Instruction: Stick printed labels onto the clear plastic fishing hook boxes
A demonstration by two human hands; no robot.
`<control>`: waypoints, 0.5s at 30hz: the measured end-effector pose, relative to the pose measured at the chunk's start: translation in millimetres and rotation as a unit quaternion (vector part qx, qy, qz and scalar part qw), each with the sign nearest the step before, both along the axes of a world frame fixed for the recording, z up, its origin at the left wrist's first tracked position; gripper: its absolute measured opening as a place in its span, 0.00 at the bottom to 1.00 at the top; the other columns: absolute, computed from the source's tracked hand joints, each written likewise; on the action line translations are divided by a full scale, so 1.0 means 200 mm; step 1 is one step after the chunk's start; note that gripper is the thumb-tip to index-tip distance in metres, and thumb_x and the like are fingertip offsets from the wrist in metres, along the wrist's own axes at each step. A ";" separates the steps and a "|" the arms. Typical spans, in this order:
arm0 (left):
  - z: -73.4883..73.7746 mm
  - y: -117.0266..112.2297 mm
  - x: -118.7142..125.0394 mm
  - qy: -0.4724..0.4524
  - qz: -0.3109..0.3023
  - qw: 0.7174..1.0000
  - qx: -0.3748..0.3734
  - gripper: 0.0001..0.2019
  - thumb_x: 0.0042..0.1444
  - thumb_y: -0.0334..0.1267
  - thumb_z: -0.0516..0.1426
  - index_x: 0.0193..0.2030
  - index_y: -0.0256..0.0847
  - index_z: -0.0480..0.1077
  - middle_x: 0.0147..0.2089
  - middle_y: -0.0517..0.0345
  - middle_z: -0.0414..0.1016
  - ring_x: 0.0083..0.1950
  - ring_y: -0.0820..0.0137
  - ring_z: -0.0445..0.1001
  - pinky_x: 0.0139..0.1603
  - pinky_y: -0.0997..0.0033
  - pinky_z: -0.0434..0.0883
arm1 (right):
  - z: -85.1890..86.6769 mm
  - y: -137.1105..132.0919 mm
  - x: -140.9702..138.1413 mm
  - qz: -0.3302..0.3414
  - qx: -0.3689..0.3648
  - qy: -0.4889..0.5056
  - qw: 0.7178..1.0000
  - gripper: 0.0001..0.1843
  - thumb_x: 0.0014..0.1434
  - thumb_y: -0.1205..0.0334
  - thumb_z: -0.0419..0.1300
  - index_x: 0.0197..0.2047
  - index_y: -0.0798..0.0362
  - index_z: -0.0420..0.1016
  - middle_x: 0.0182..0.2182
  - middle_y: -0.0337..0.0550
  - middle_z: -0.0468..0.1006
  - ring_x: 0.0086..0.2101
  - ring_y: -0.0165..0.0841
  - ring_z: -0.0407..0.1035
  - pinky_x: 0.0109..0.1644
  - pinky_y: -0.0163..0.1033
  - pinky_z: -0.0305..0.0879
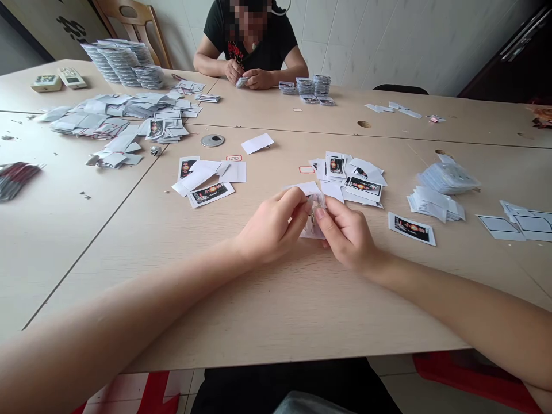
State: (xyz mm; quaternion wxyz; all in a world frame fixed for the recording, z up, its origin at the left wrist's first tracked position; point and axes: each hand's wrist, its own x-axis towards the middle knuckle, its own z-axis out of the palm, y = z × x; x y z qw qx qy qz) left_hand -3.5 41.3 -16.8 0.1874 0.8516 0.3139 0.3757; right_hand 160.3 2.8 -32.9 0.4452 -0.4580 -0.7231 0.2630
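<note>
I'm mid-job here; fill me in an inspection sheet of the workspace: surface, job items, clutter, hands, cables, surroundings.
Surface: pale wood-look table with seams and round holes.
Job items: small clear bag with contents too small to identify; pile of printed cards just beyond the hands.
Clutter: metal disc, two pale devices, scattered bits at left.
Hands: left hand and right hand both grip the bag.
Cables: thin white cord-like loop beside the co-worker's head.
Surroundings: co-worker seated opposite; wooden chair behind the far-left corner.
</note>
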 end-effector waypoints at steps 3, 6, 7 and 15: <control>0.00 0.00 0.00 -0.008 0.010 1.000 -0.003 0.10 0.61 0.31 0.49 0.28 0.41 0.53 0.23 0.66 0.57 0.23 0.77 0.53 0.24 0.75 0.55 | 0.00 0.00 0.00 -0.003 0.002 0.003 1.000 0.13 0.66 0.58 0.48 0.30 0.52 0.61 0.17 0.32 0.61 0.18 0.25 0.59 0.21 0.31 0.54; 0.00 0.00 0.01 -0.009 0.020 1.000 -0.004 0.11 0.61 0.31 0.49 0.28 0.41 0.52 0.24 0.65 0.58 0.23 0.77 0.53 0.25 0.75 0.56 | 0.00 0.01 0.00 0.000 -0.007 0.015 1.000 0.12 0.66 0.58 0.48 0.31 0.52 0.61 0.18 0.33 0.63 0.19 0.24 0.59 0.21 0.31 0.55; 0.00 0.00 0.01 -0.008 0.023 1.000 -0.005 0.11 0.61 0.31 0.49 0.28 0.41 0.53 0.24 0.65 0.58 0.23 0.77 0.53 0.25 0.76 0.56 | 0.00 0.01 0.00 0.000 -0.012 0.018 1.000 0.12 0.66 0.58 0.48 0.31 0.52 0.61 0.19 0.33 0.63 0.19 0.24 0.60 0.21 0.31 0.56; -0.02 0.00 0.01 -0.002 0.054 0.998 0.026 0.11 0.60 0.32 0.49 0.27 0.41 0.52 0.23 0.65 0.58 0.23 0.77 0.53 0.24 0.75 0.55 | -0.02 0.03 0.00 -0.011 -0.026 0.026 0.999 0.14 0.66 0.55 0.48 0.32 0.53 0.63 0.18 0.33 0.65 0.18 0.25 0.61 0.21 0.31 0.57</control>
